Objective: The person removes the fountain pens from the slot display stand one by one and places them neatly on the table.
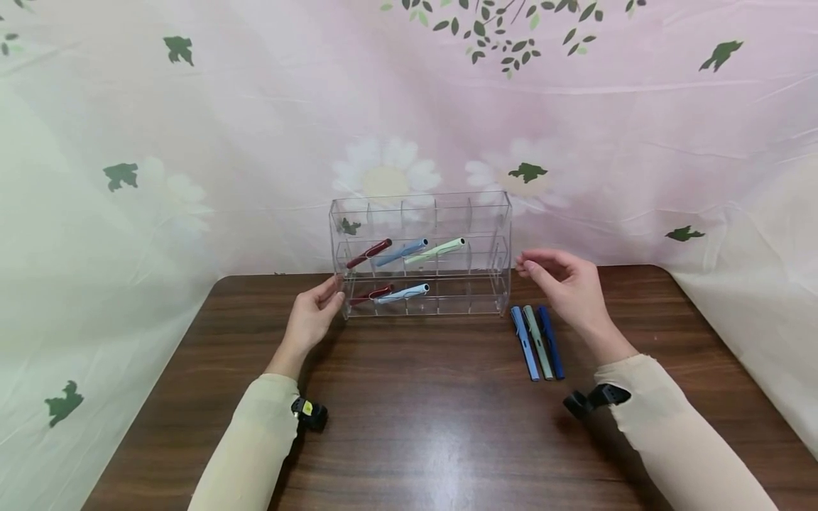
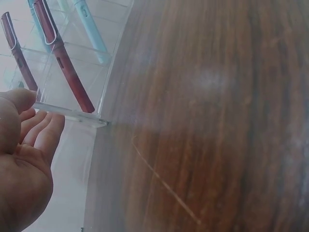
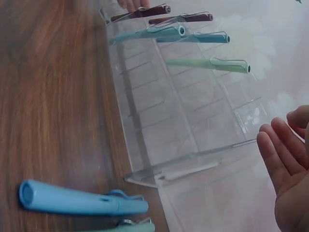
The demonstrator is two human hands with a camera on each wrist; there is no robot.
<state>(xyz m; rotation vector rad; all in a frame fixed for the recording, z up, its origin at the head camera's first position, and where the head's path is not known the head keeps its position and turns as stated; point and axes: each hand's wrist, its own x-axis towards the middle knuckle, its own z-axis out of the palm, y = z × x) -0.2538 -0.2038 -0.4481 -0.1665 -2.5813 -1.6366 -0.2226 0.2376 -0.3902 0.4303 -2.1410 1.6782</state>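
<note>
A clear tiered pen holder (image 1: 469, 305) stands at the back of the table. Its middle tier holds a dark red pen (image 1: 369, 253), a blue pen (image 1: 402, 252) and a light green pen (image 1: 437, 250). Lower down lean another dark red pen (image 3: 141, 13) and a light blue pen (image 1: 401, 294). My left hand (image 1: 313, 316) grips the holder's left side edge between thumb and fingers. Beside the right side, my right hand (image 1: 571, 289) hovers with fingers loosely bent and nothing in them. Below it lie a blue pen (image 1: 525, 344), a grey-green pen (image 1: 538, 342) and a dark blue pen (image 1: 551, 342).
The dark wooden table (image 1: 415, 404) reaches back to a pale cloth backdrop (image 1: 268, 142) printed with flowers, leaves and birds. The holder stands close to that cloth. A black wrist camera sits on each forearm.
</note>
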